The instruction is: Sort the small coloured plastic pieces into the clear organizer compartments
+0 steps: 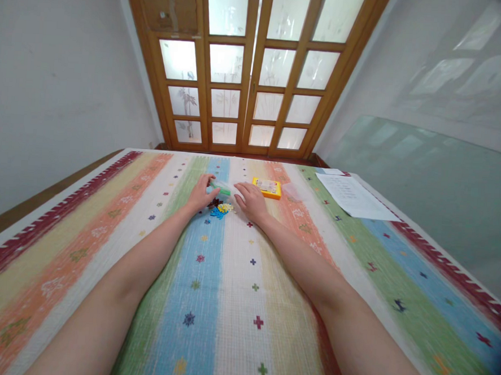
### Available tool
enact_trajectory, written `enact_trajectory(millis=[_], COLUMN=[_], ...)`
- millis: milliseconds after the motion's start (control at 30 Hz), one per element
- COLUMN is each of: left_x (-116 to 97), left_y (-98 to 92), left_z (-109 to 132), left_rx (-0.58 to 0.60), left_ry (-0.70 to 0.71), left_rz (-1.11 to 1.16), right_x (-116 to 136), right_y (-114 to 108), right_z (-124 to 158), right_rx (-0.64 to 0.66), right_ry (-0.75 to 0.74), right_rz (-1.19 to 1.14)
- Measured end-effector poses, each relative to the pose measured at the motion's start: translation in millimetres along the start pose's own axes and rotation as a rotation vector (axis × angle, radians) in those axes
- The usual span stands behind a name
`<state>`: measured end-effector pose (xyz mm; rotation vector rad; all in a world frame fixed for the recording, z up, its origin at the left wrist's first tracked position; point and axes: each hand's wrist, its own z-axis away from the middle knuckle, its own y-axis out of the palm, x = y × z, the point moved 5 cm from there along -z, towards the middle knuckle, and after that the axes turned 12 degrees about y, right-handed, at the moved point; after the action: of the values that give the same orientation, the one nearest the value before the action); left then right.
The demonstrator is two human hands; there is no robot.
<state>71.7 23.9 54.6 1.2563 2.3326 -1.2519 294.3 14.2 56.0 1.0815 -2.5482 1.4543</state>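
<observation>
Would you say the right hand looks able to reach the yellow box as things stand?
Probably yes: the yellow box lies close beside the right hand, with nothing visible blocking the way, though that hand seems busy at the clear plastic and may need to let go first.

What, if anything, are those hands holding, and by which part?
Apparently a piece of clear plastic with something green: the left hand is at its left end, the right hand at its right. The exact grip is too small to tell.
</observation>
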Motion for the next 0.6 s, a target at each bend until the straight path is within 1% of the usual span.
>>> enact_trajectory(millis=[100,167,267,433,600], left_x=[-18,-24,-27,-29,-33], left_y=[9.0,14.5,21.2,31.4,29.7], left_z=[1,1,2,4,2], left_rx=[0.033,0.032,0.014,0.085,0.057], left_ry=[0.057,0.069,0.044,-0.032,-0.011], left_rz=[0.029,0.049,0.129,0.311,0.323], right_x=[5,6,5,5,10], right_y=[-4,-2,2,6,5], right_z=[2,3,4,2,0], right_rx=[-0.008,0.019,0.065,0.081,0.048], right_ry=[-0.019,-0.019,-0.009,-0.025,-0.034], right_rz=[-0.031,-0.039,-0.019,0.037,0.069])
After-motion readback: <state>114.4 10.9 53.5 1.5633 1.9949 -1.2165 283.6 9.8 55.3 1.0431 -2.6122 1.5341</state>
